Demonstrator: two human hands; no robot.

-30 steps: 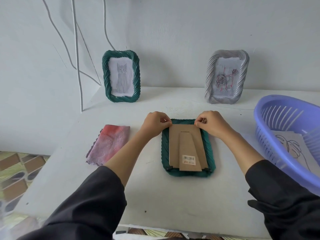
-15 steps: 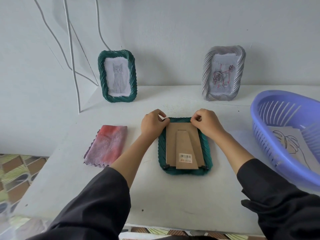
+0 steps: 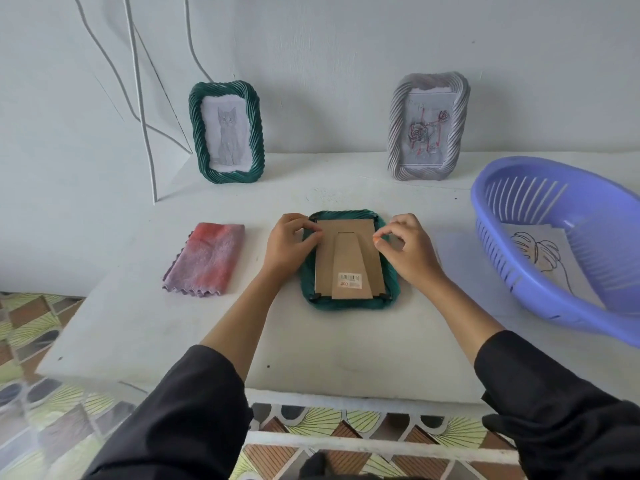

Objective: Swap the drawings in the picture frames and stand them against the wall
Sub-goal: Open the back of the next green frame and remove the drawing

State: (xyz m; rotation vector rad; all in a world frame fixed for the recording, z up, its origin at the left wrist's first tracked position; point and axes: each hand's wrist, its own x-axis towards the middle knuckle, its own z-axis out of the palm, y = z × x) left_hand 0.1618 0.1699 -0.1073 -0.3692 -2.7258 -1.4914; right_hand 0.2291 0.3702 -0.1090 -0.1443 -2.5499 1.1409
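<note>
Between both hands (image 3: 290, 244) (image 3: 408, 252), green frame (image 3: 346, 305) (face down)

Front of the face-down frame (image 3: 349, 305) against the table (image 3: 346, 348) — basket (image 3: 540, 296) partly beyond the right edge, sticker (image 3: 350, 280) print illegible.

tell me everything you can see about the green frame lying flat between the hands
The green frame lies face down on the white table, its twisted, rope-like rim around a brown cardboard backing. A folded-flat easel stand carries a barcode sticker, and small black clips show at the lower corners. The left hand curls over its upper left edge; the right hand pinches at the backing's upper right edge.
</note>
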